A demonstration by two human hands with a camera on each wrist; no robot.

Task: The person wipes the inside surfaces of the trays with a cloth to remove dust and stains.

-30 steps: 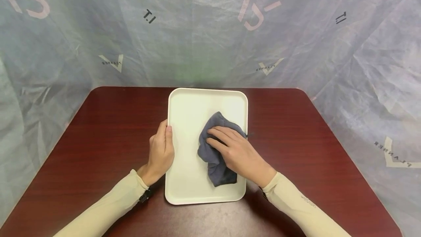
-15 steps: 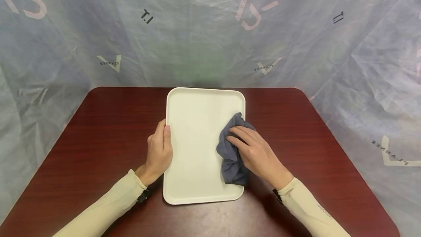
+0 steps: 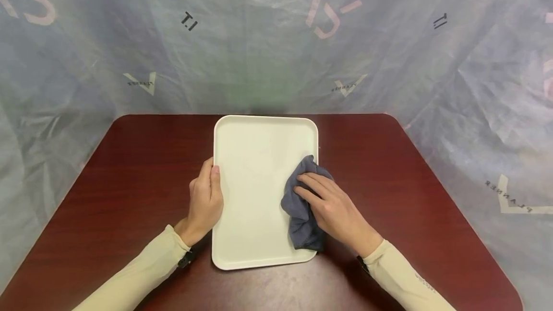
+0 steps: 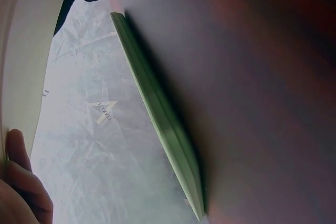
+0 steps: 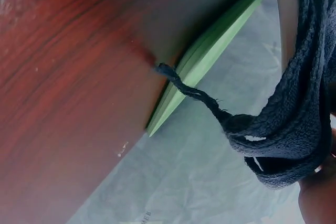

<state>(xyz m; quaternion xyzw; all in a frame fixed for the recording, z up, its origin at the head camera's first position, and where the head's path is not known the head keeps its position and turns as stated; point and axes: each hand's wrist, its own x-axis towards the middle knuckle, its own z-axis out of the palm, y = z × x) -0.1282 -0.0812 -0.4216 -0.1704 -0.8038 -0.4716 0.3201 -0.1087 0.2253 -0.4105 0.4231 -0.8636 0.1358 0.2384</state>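
Note:
A white rectangular tray (image 3: 255, 196) is held up over the table, its long sides running away from the person. The left hand (image 3: 205, 205) grips its left rim, thumb on the upper face; in the left wrist view curled fingers (image 4: 26, 182) show at the tray's underside. The right hand (image 3: 334, 205) holds a bunched dark blue-grey cloth (image 3: 298, 210) against the tray's right side, fingers bent over it. The cloth laps over the right rim. In the right wrist view, cloth folds (image 5: 283, 135) hang below the rim with a loose strand, hiding most of that hand.
Under the tray is a dark red wooden table (image 3: 151, 157). Both wrist views show a flat light-green edged piece (image 4: 157, 114) at the table, hidden from the head view. Grey printed sheeting (image 3: 259, 37) encloses the back and sides.
The right hand and cloth have moved from the tray's inner right part out to its right rim, then slightly nearer the person. The left hand keeps its grip.

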